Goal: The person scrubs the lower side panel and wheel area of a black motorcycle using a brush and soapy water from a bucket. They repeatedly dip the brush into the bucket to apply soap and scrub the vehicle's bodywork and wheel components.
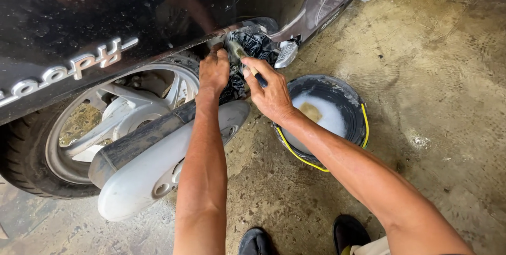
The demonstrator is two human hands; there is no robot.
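1. At the far left, the rear wheel (95, 128) of a black scooter (105, 12) stands on the wet concrete floor (432, 102), with a pale exhaust cover (158, 165) running along in front of it.
2. Next comes the left hand (213, 70), pressed against the dirty parts under the edge of the body panel. Its fingers curl inwards, but whether the grip is closed on anything cannot be told.
3. Just to the right of that hand, the brush (240, 54) points its bristles into the gap beside the dark, soapy engine parts (258, 46).
4. The right hand (271, 94) has its grip closed around the brush handle, thumb and fingers wrapped along it.
5. To scrub well here, it seems best to keep the bristles angled into the recess, use short strokes, and steady the panel with the free hand so the brush does not skid onto the paint.
6. Further right, a dark bucket (354, 108) with a yellow handle holds soapy water and a sponge (311, 111), near the right forearm.
7. At the bottom, two dark shoes (348, 231) rest on the floor.
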